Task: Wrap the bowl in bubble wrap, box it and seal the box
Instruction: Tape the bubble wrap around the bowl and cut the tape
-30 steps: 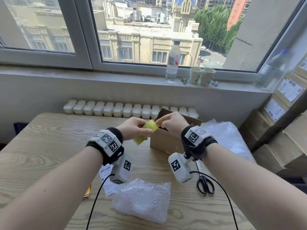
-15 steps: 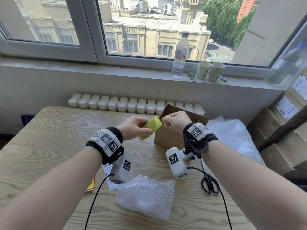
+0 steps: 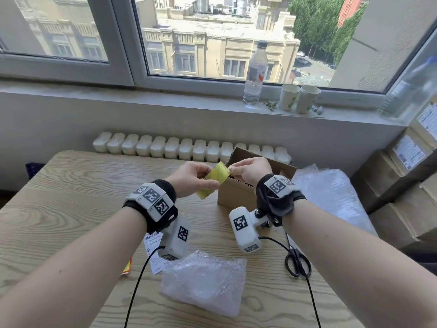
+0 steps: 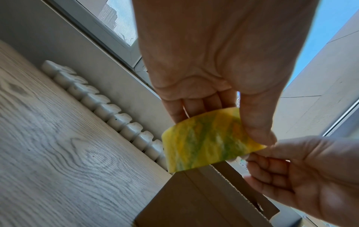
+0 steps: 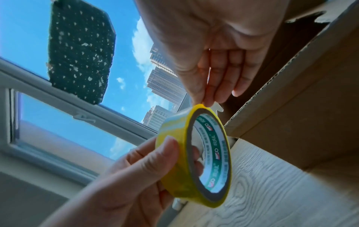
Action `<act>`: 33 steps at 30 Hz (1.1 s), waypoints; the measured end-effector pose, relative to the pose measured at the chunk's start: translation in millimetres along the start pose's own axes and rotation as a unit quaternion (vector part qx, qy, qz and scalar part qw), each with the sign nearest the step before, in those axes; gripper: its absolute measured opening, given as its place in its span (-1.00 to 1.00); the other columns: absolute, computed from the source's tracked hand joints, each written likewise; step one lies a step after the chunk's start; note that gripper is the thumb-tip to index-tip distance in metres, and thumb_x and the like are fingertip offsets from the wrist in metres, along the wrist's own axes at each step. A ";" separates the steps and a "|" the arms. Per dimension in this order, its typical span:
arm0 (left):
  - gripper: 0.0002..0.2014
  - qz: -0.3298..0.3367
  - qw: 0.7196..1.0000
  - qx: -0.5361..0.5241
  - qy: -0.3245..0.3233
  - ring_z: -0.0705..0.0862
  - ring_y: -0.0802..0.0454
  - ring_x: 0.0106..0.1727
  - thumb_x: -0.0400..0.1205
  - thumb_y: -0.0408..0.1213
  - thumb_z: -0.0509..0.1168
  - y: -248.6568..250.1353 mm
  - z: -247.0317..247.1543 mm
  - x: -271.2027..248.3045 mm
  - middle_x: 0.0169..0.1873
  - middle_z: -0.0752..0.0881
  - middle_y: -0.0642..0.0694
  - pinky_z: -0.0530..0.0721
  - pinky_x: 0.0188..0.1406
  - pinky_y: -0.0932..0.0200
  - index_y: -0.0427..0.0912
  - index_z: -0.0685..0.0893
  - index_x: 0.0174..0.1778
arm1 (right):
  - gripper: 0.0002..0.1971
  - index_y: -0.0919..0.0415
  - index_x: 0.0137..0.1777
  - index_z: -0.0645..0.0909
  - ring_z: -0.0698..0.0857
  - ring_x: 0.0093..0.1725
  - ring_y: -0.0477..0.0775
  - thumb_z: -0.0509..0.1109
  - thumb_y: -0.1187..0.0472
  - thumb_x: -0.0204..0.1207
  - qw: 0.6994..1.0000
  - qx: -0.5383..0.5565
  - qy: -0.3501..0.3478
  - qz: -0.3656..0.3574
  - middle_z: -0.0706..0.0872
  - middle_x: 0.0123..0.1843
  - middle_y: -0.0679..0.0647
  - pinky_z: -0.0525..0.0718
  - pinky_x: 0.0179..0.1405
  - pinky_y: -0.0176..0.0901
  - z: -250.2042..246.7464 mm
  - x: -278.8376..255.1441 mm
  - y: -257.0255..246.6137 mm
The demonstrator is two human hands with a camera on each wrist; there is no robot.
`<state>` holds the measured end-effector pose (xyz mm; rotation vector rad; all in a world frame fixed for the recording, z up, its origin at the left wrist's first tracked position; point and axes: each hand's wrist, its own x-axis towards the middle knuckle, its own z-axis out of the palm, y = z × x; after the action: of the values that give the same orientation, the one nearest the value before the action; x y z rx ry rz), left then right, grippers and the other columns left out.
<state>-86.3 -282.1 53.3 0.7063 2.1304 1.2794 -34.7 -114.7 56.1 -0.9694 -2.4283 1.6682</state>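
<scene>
Little moved since the earlier frames: both hands still raised at the tape roll, box and wrapped bundle unshifted.

Left hand (image 3: pixel 191 178) grips yellow tape roll (image 3: pixel 212 183), thumb on its outer face, fingers through the core. Right hand (image 3: pixel 250 170), at 3 o'clock of the roll, pinches at its upper rim. Open cardboard box (image 3: pixel 236 192) sits just behind on wooden table (image 3: pixel 71 209). Bubble-wrapped bundle (image 3: pixel 203 278) lies at 6 o'clock; scissors (image 3: pixel 298 263) at 4 o'clock.

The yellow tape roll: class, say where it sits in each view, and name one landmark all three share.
Head: yellow tape roll at centre, between both hands.
Left wrist: lower centre, below the palm.
Right wrist: lower centre, core showing.
Shared landmark: the cardboard box beside it.
</scene>
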 end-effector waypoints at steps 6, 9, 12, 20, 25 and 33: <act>-0.91 -0.015 0.995 0.096 -0.014 0.66 0.09 -0.24 0.53 -0.29 0.47 1.8 2.6 5.4 -0.32 0.70 -0.01 0.65 -0.15 0.19 -0.13 0.67 -0.22 | -0.90 0.10 -0.19 0.71 0.64 -0.10 -0.04 0.44 0.19 0.55 0.995 -0.097 -0.016 -0.028 0.71 -0.20 -0.01 0.58 -0.05 -0.20 -2.9 -4.7 -5.1; -0.88 -0.047 0.986 0.160 0.002 0.69 0.03 -0.21 0.52 -0.19 0.46 4.7 -1.4 8.5 -0.28 0.73 -0.05 0.69 -0.09 0.08 -0.07 0.67 -0.28 | -0.75 0.09 -0.37 0.64 0.63 -0.16 -0.01 0.41 0.25 0.56 0.997 -0.068 -0.043 -0.020 0.67 -0.32 -0.02 0.68 0.09 -0.10 -1.2 -3.1 -7.6; -0.86 -0.077 0.985 0.156 0.016 0.72 -0.01 -0.11 0.51 -0.16 0.47 7.3 -3.4 9.0 -0.18 0.76 -0.10 0.69 -0.02 0.04 -0.12 0.69 -0.17 | -0.72 0.15 -0.37 0.62 0.64 -0.28 -0.08 0.37 0.31 0.59 0.996 -0.033 -0.074 -0.025 0.67 -0.32 0.02 0.71 -0.15 -0.26 -2.3 -4.7 -8.8; -0.68 -0.112 0.971 0.212 0.023 0.65 0.03 -0.11 0.52 -0.19 0.38 10.9 0.5 9.1 -0.16 0.63 0.05 0.70 0.01 0.02 0.15 0.55 0.18 | -0.75 0.16 -0.33 0.63 0.63 -0.22 -0.03 0.36 0.30 0.61 0.994 -0.007 -0.106 -0.020 0.67 -0.29 0.06 0.68 0.18 -0.07 0.9 -8.5 1.8; -0.88 -0.125 0.972 0.191 0.049 0.60 0.09 -0.29 0.55 -0.33 0.31 -9.5 -0.8 -2.5 -0.29 0.66 0.04 0.61 -0.20 0.15 -0.02 0.70 -0.14 | -0.89 0.25 -0.09 0.71 0.71 -0.16 -0.02 0.36 0.38 0.58 0.993 0.016 -0.108 -0.051 0.76 -0.19 0.11 0.71 0.16 -0.10 3.4 -16.0 6.3; -0.88 -0.167 0.959 0.222 0.056 0.70 -0.08 -0.04 0.55 -0.23 0.40 -57.0 4.9 -25.4 -0.18 0.76 -0.14 0.67 0.09 0.05 -0.15 0.68 -0.29 | -0.85 0.16 0.03 0.78 0.74 0.02 0.01 0.48 0.17 0.51 0.957 -0.216 -0.191 0.025 0.81 -0.02 0.06 0.72 0.15 -0.08 22.8 -28.6 67.4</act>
<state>-73.7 -319.7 4.9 0.4220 2.5310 0.6802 11.4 -132.9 -2.4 -0.8034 -3.1444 1.4792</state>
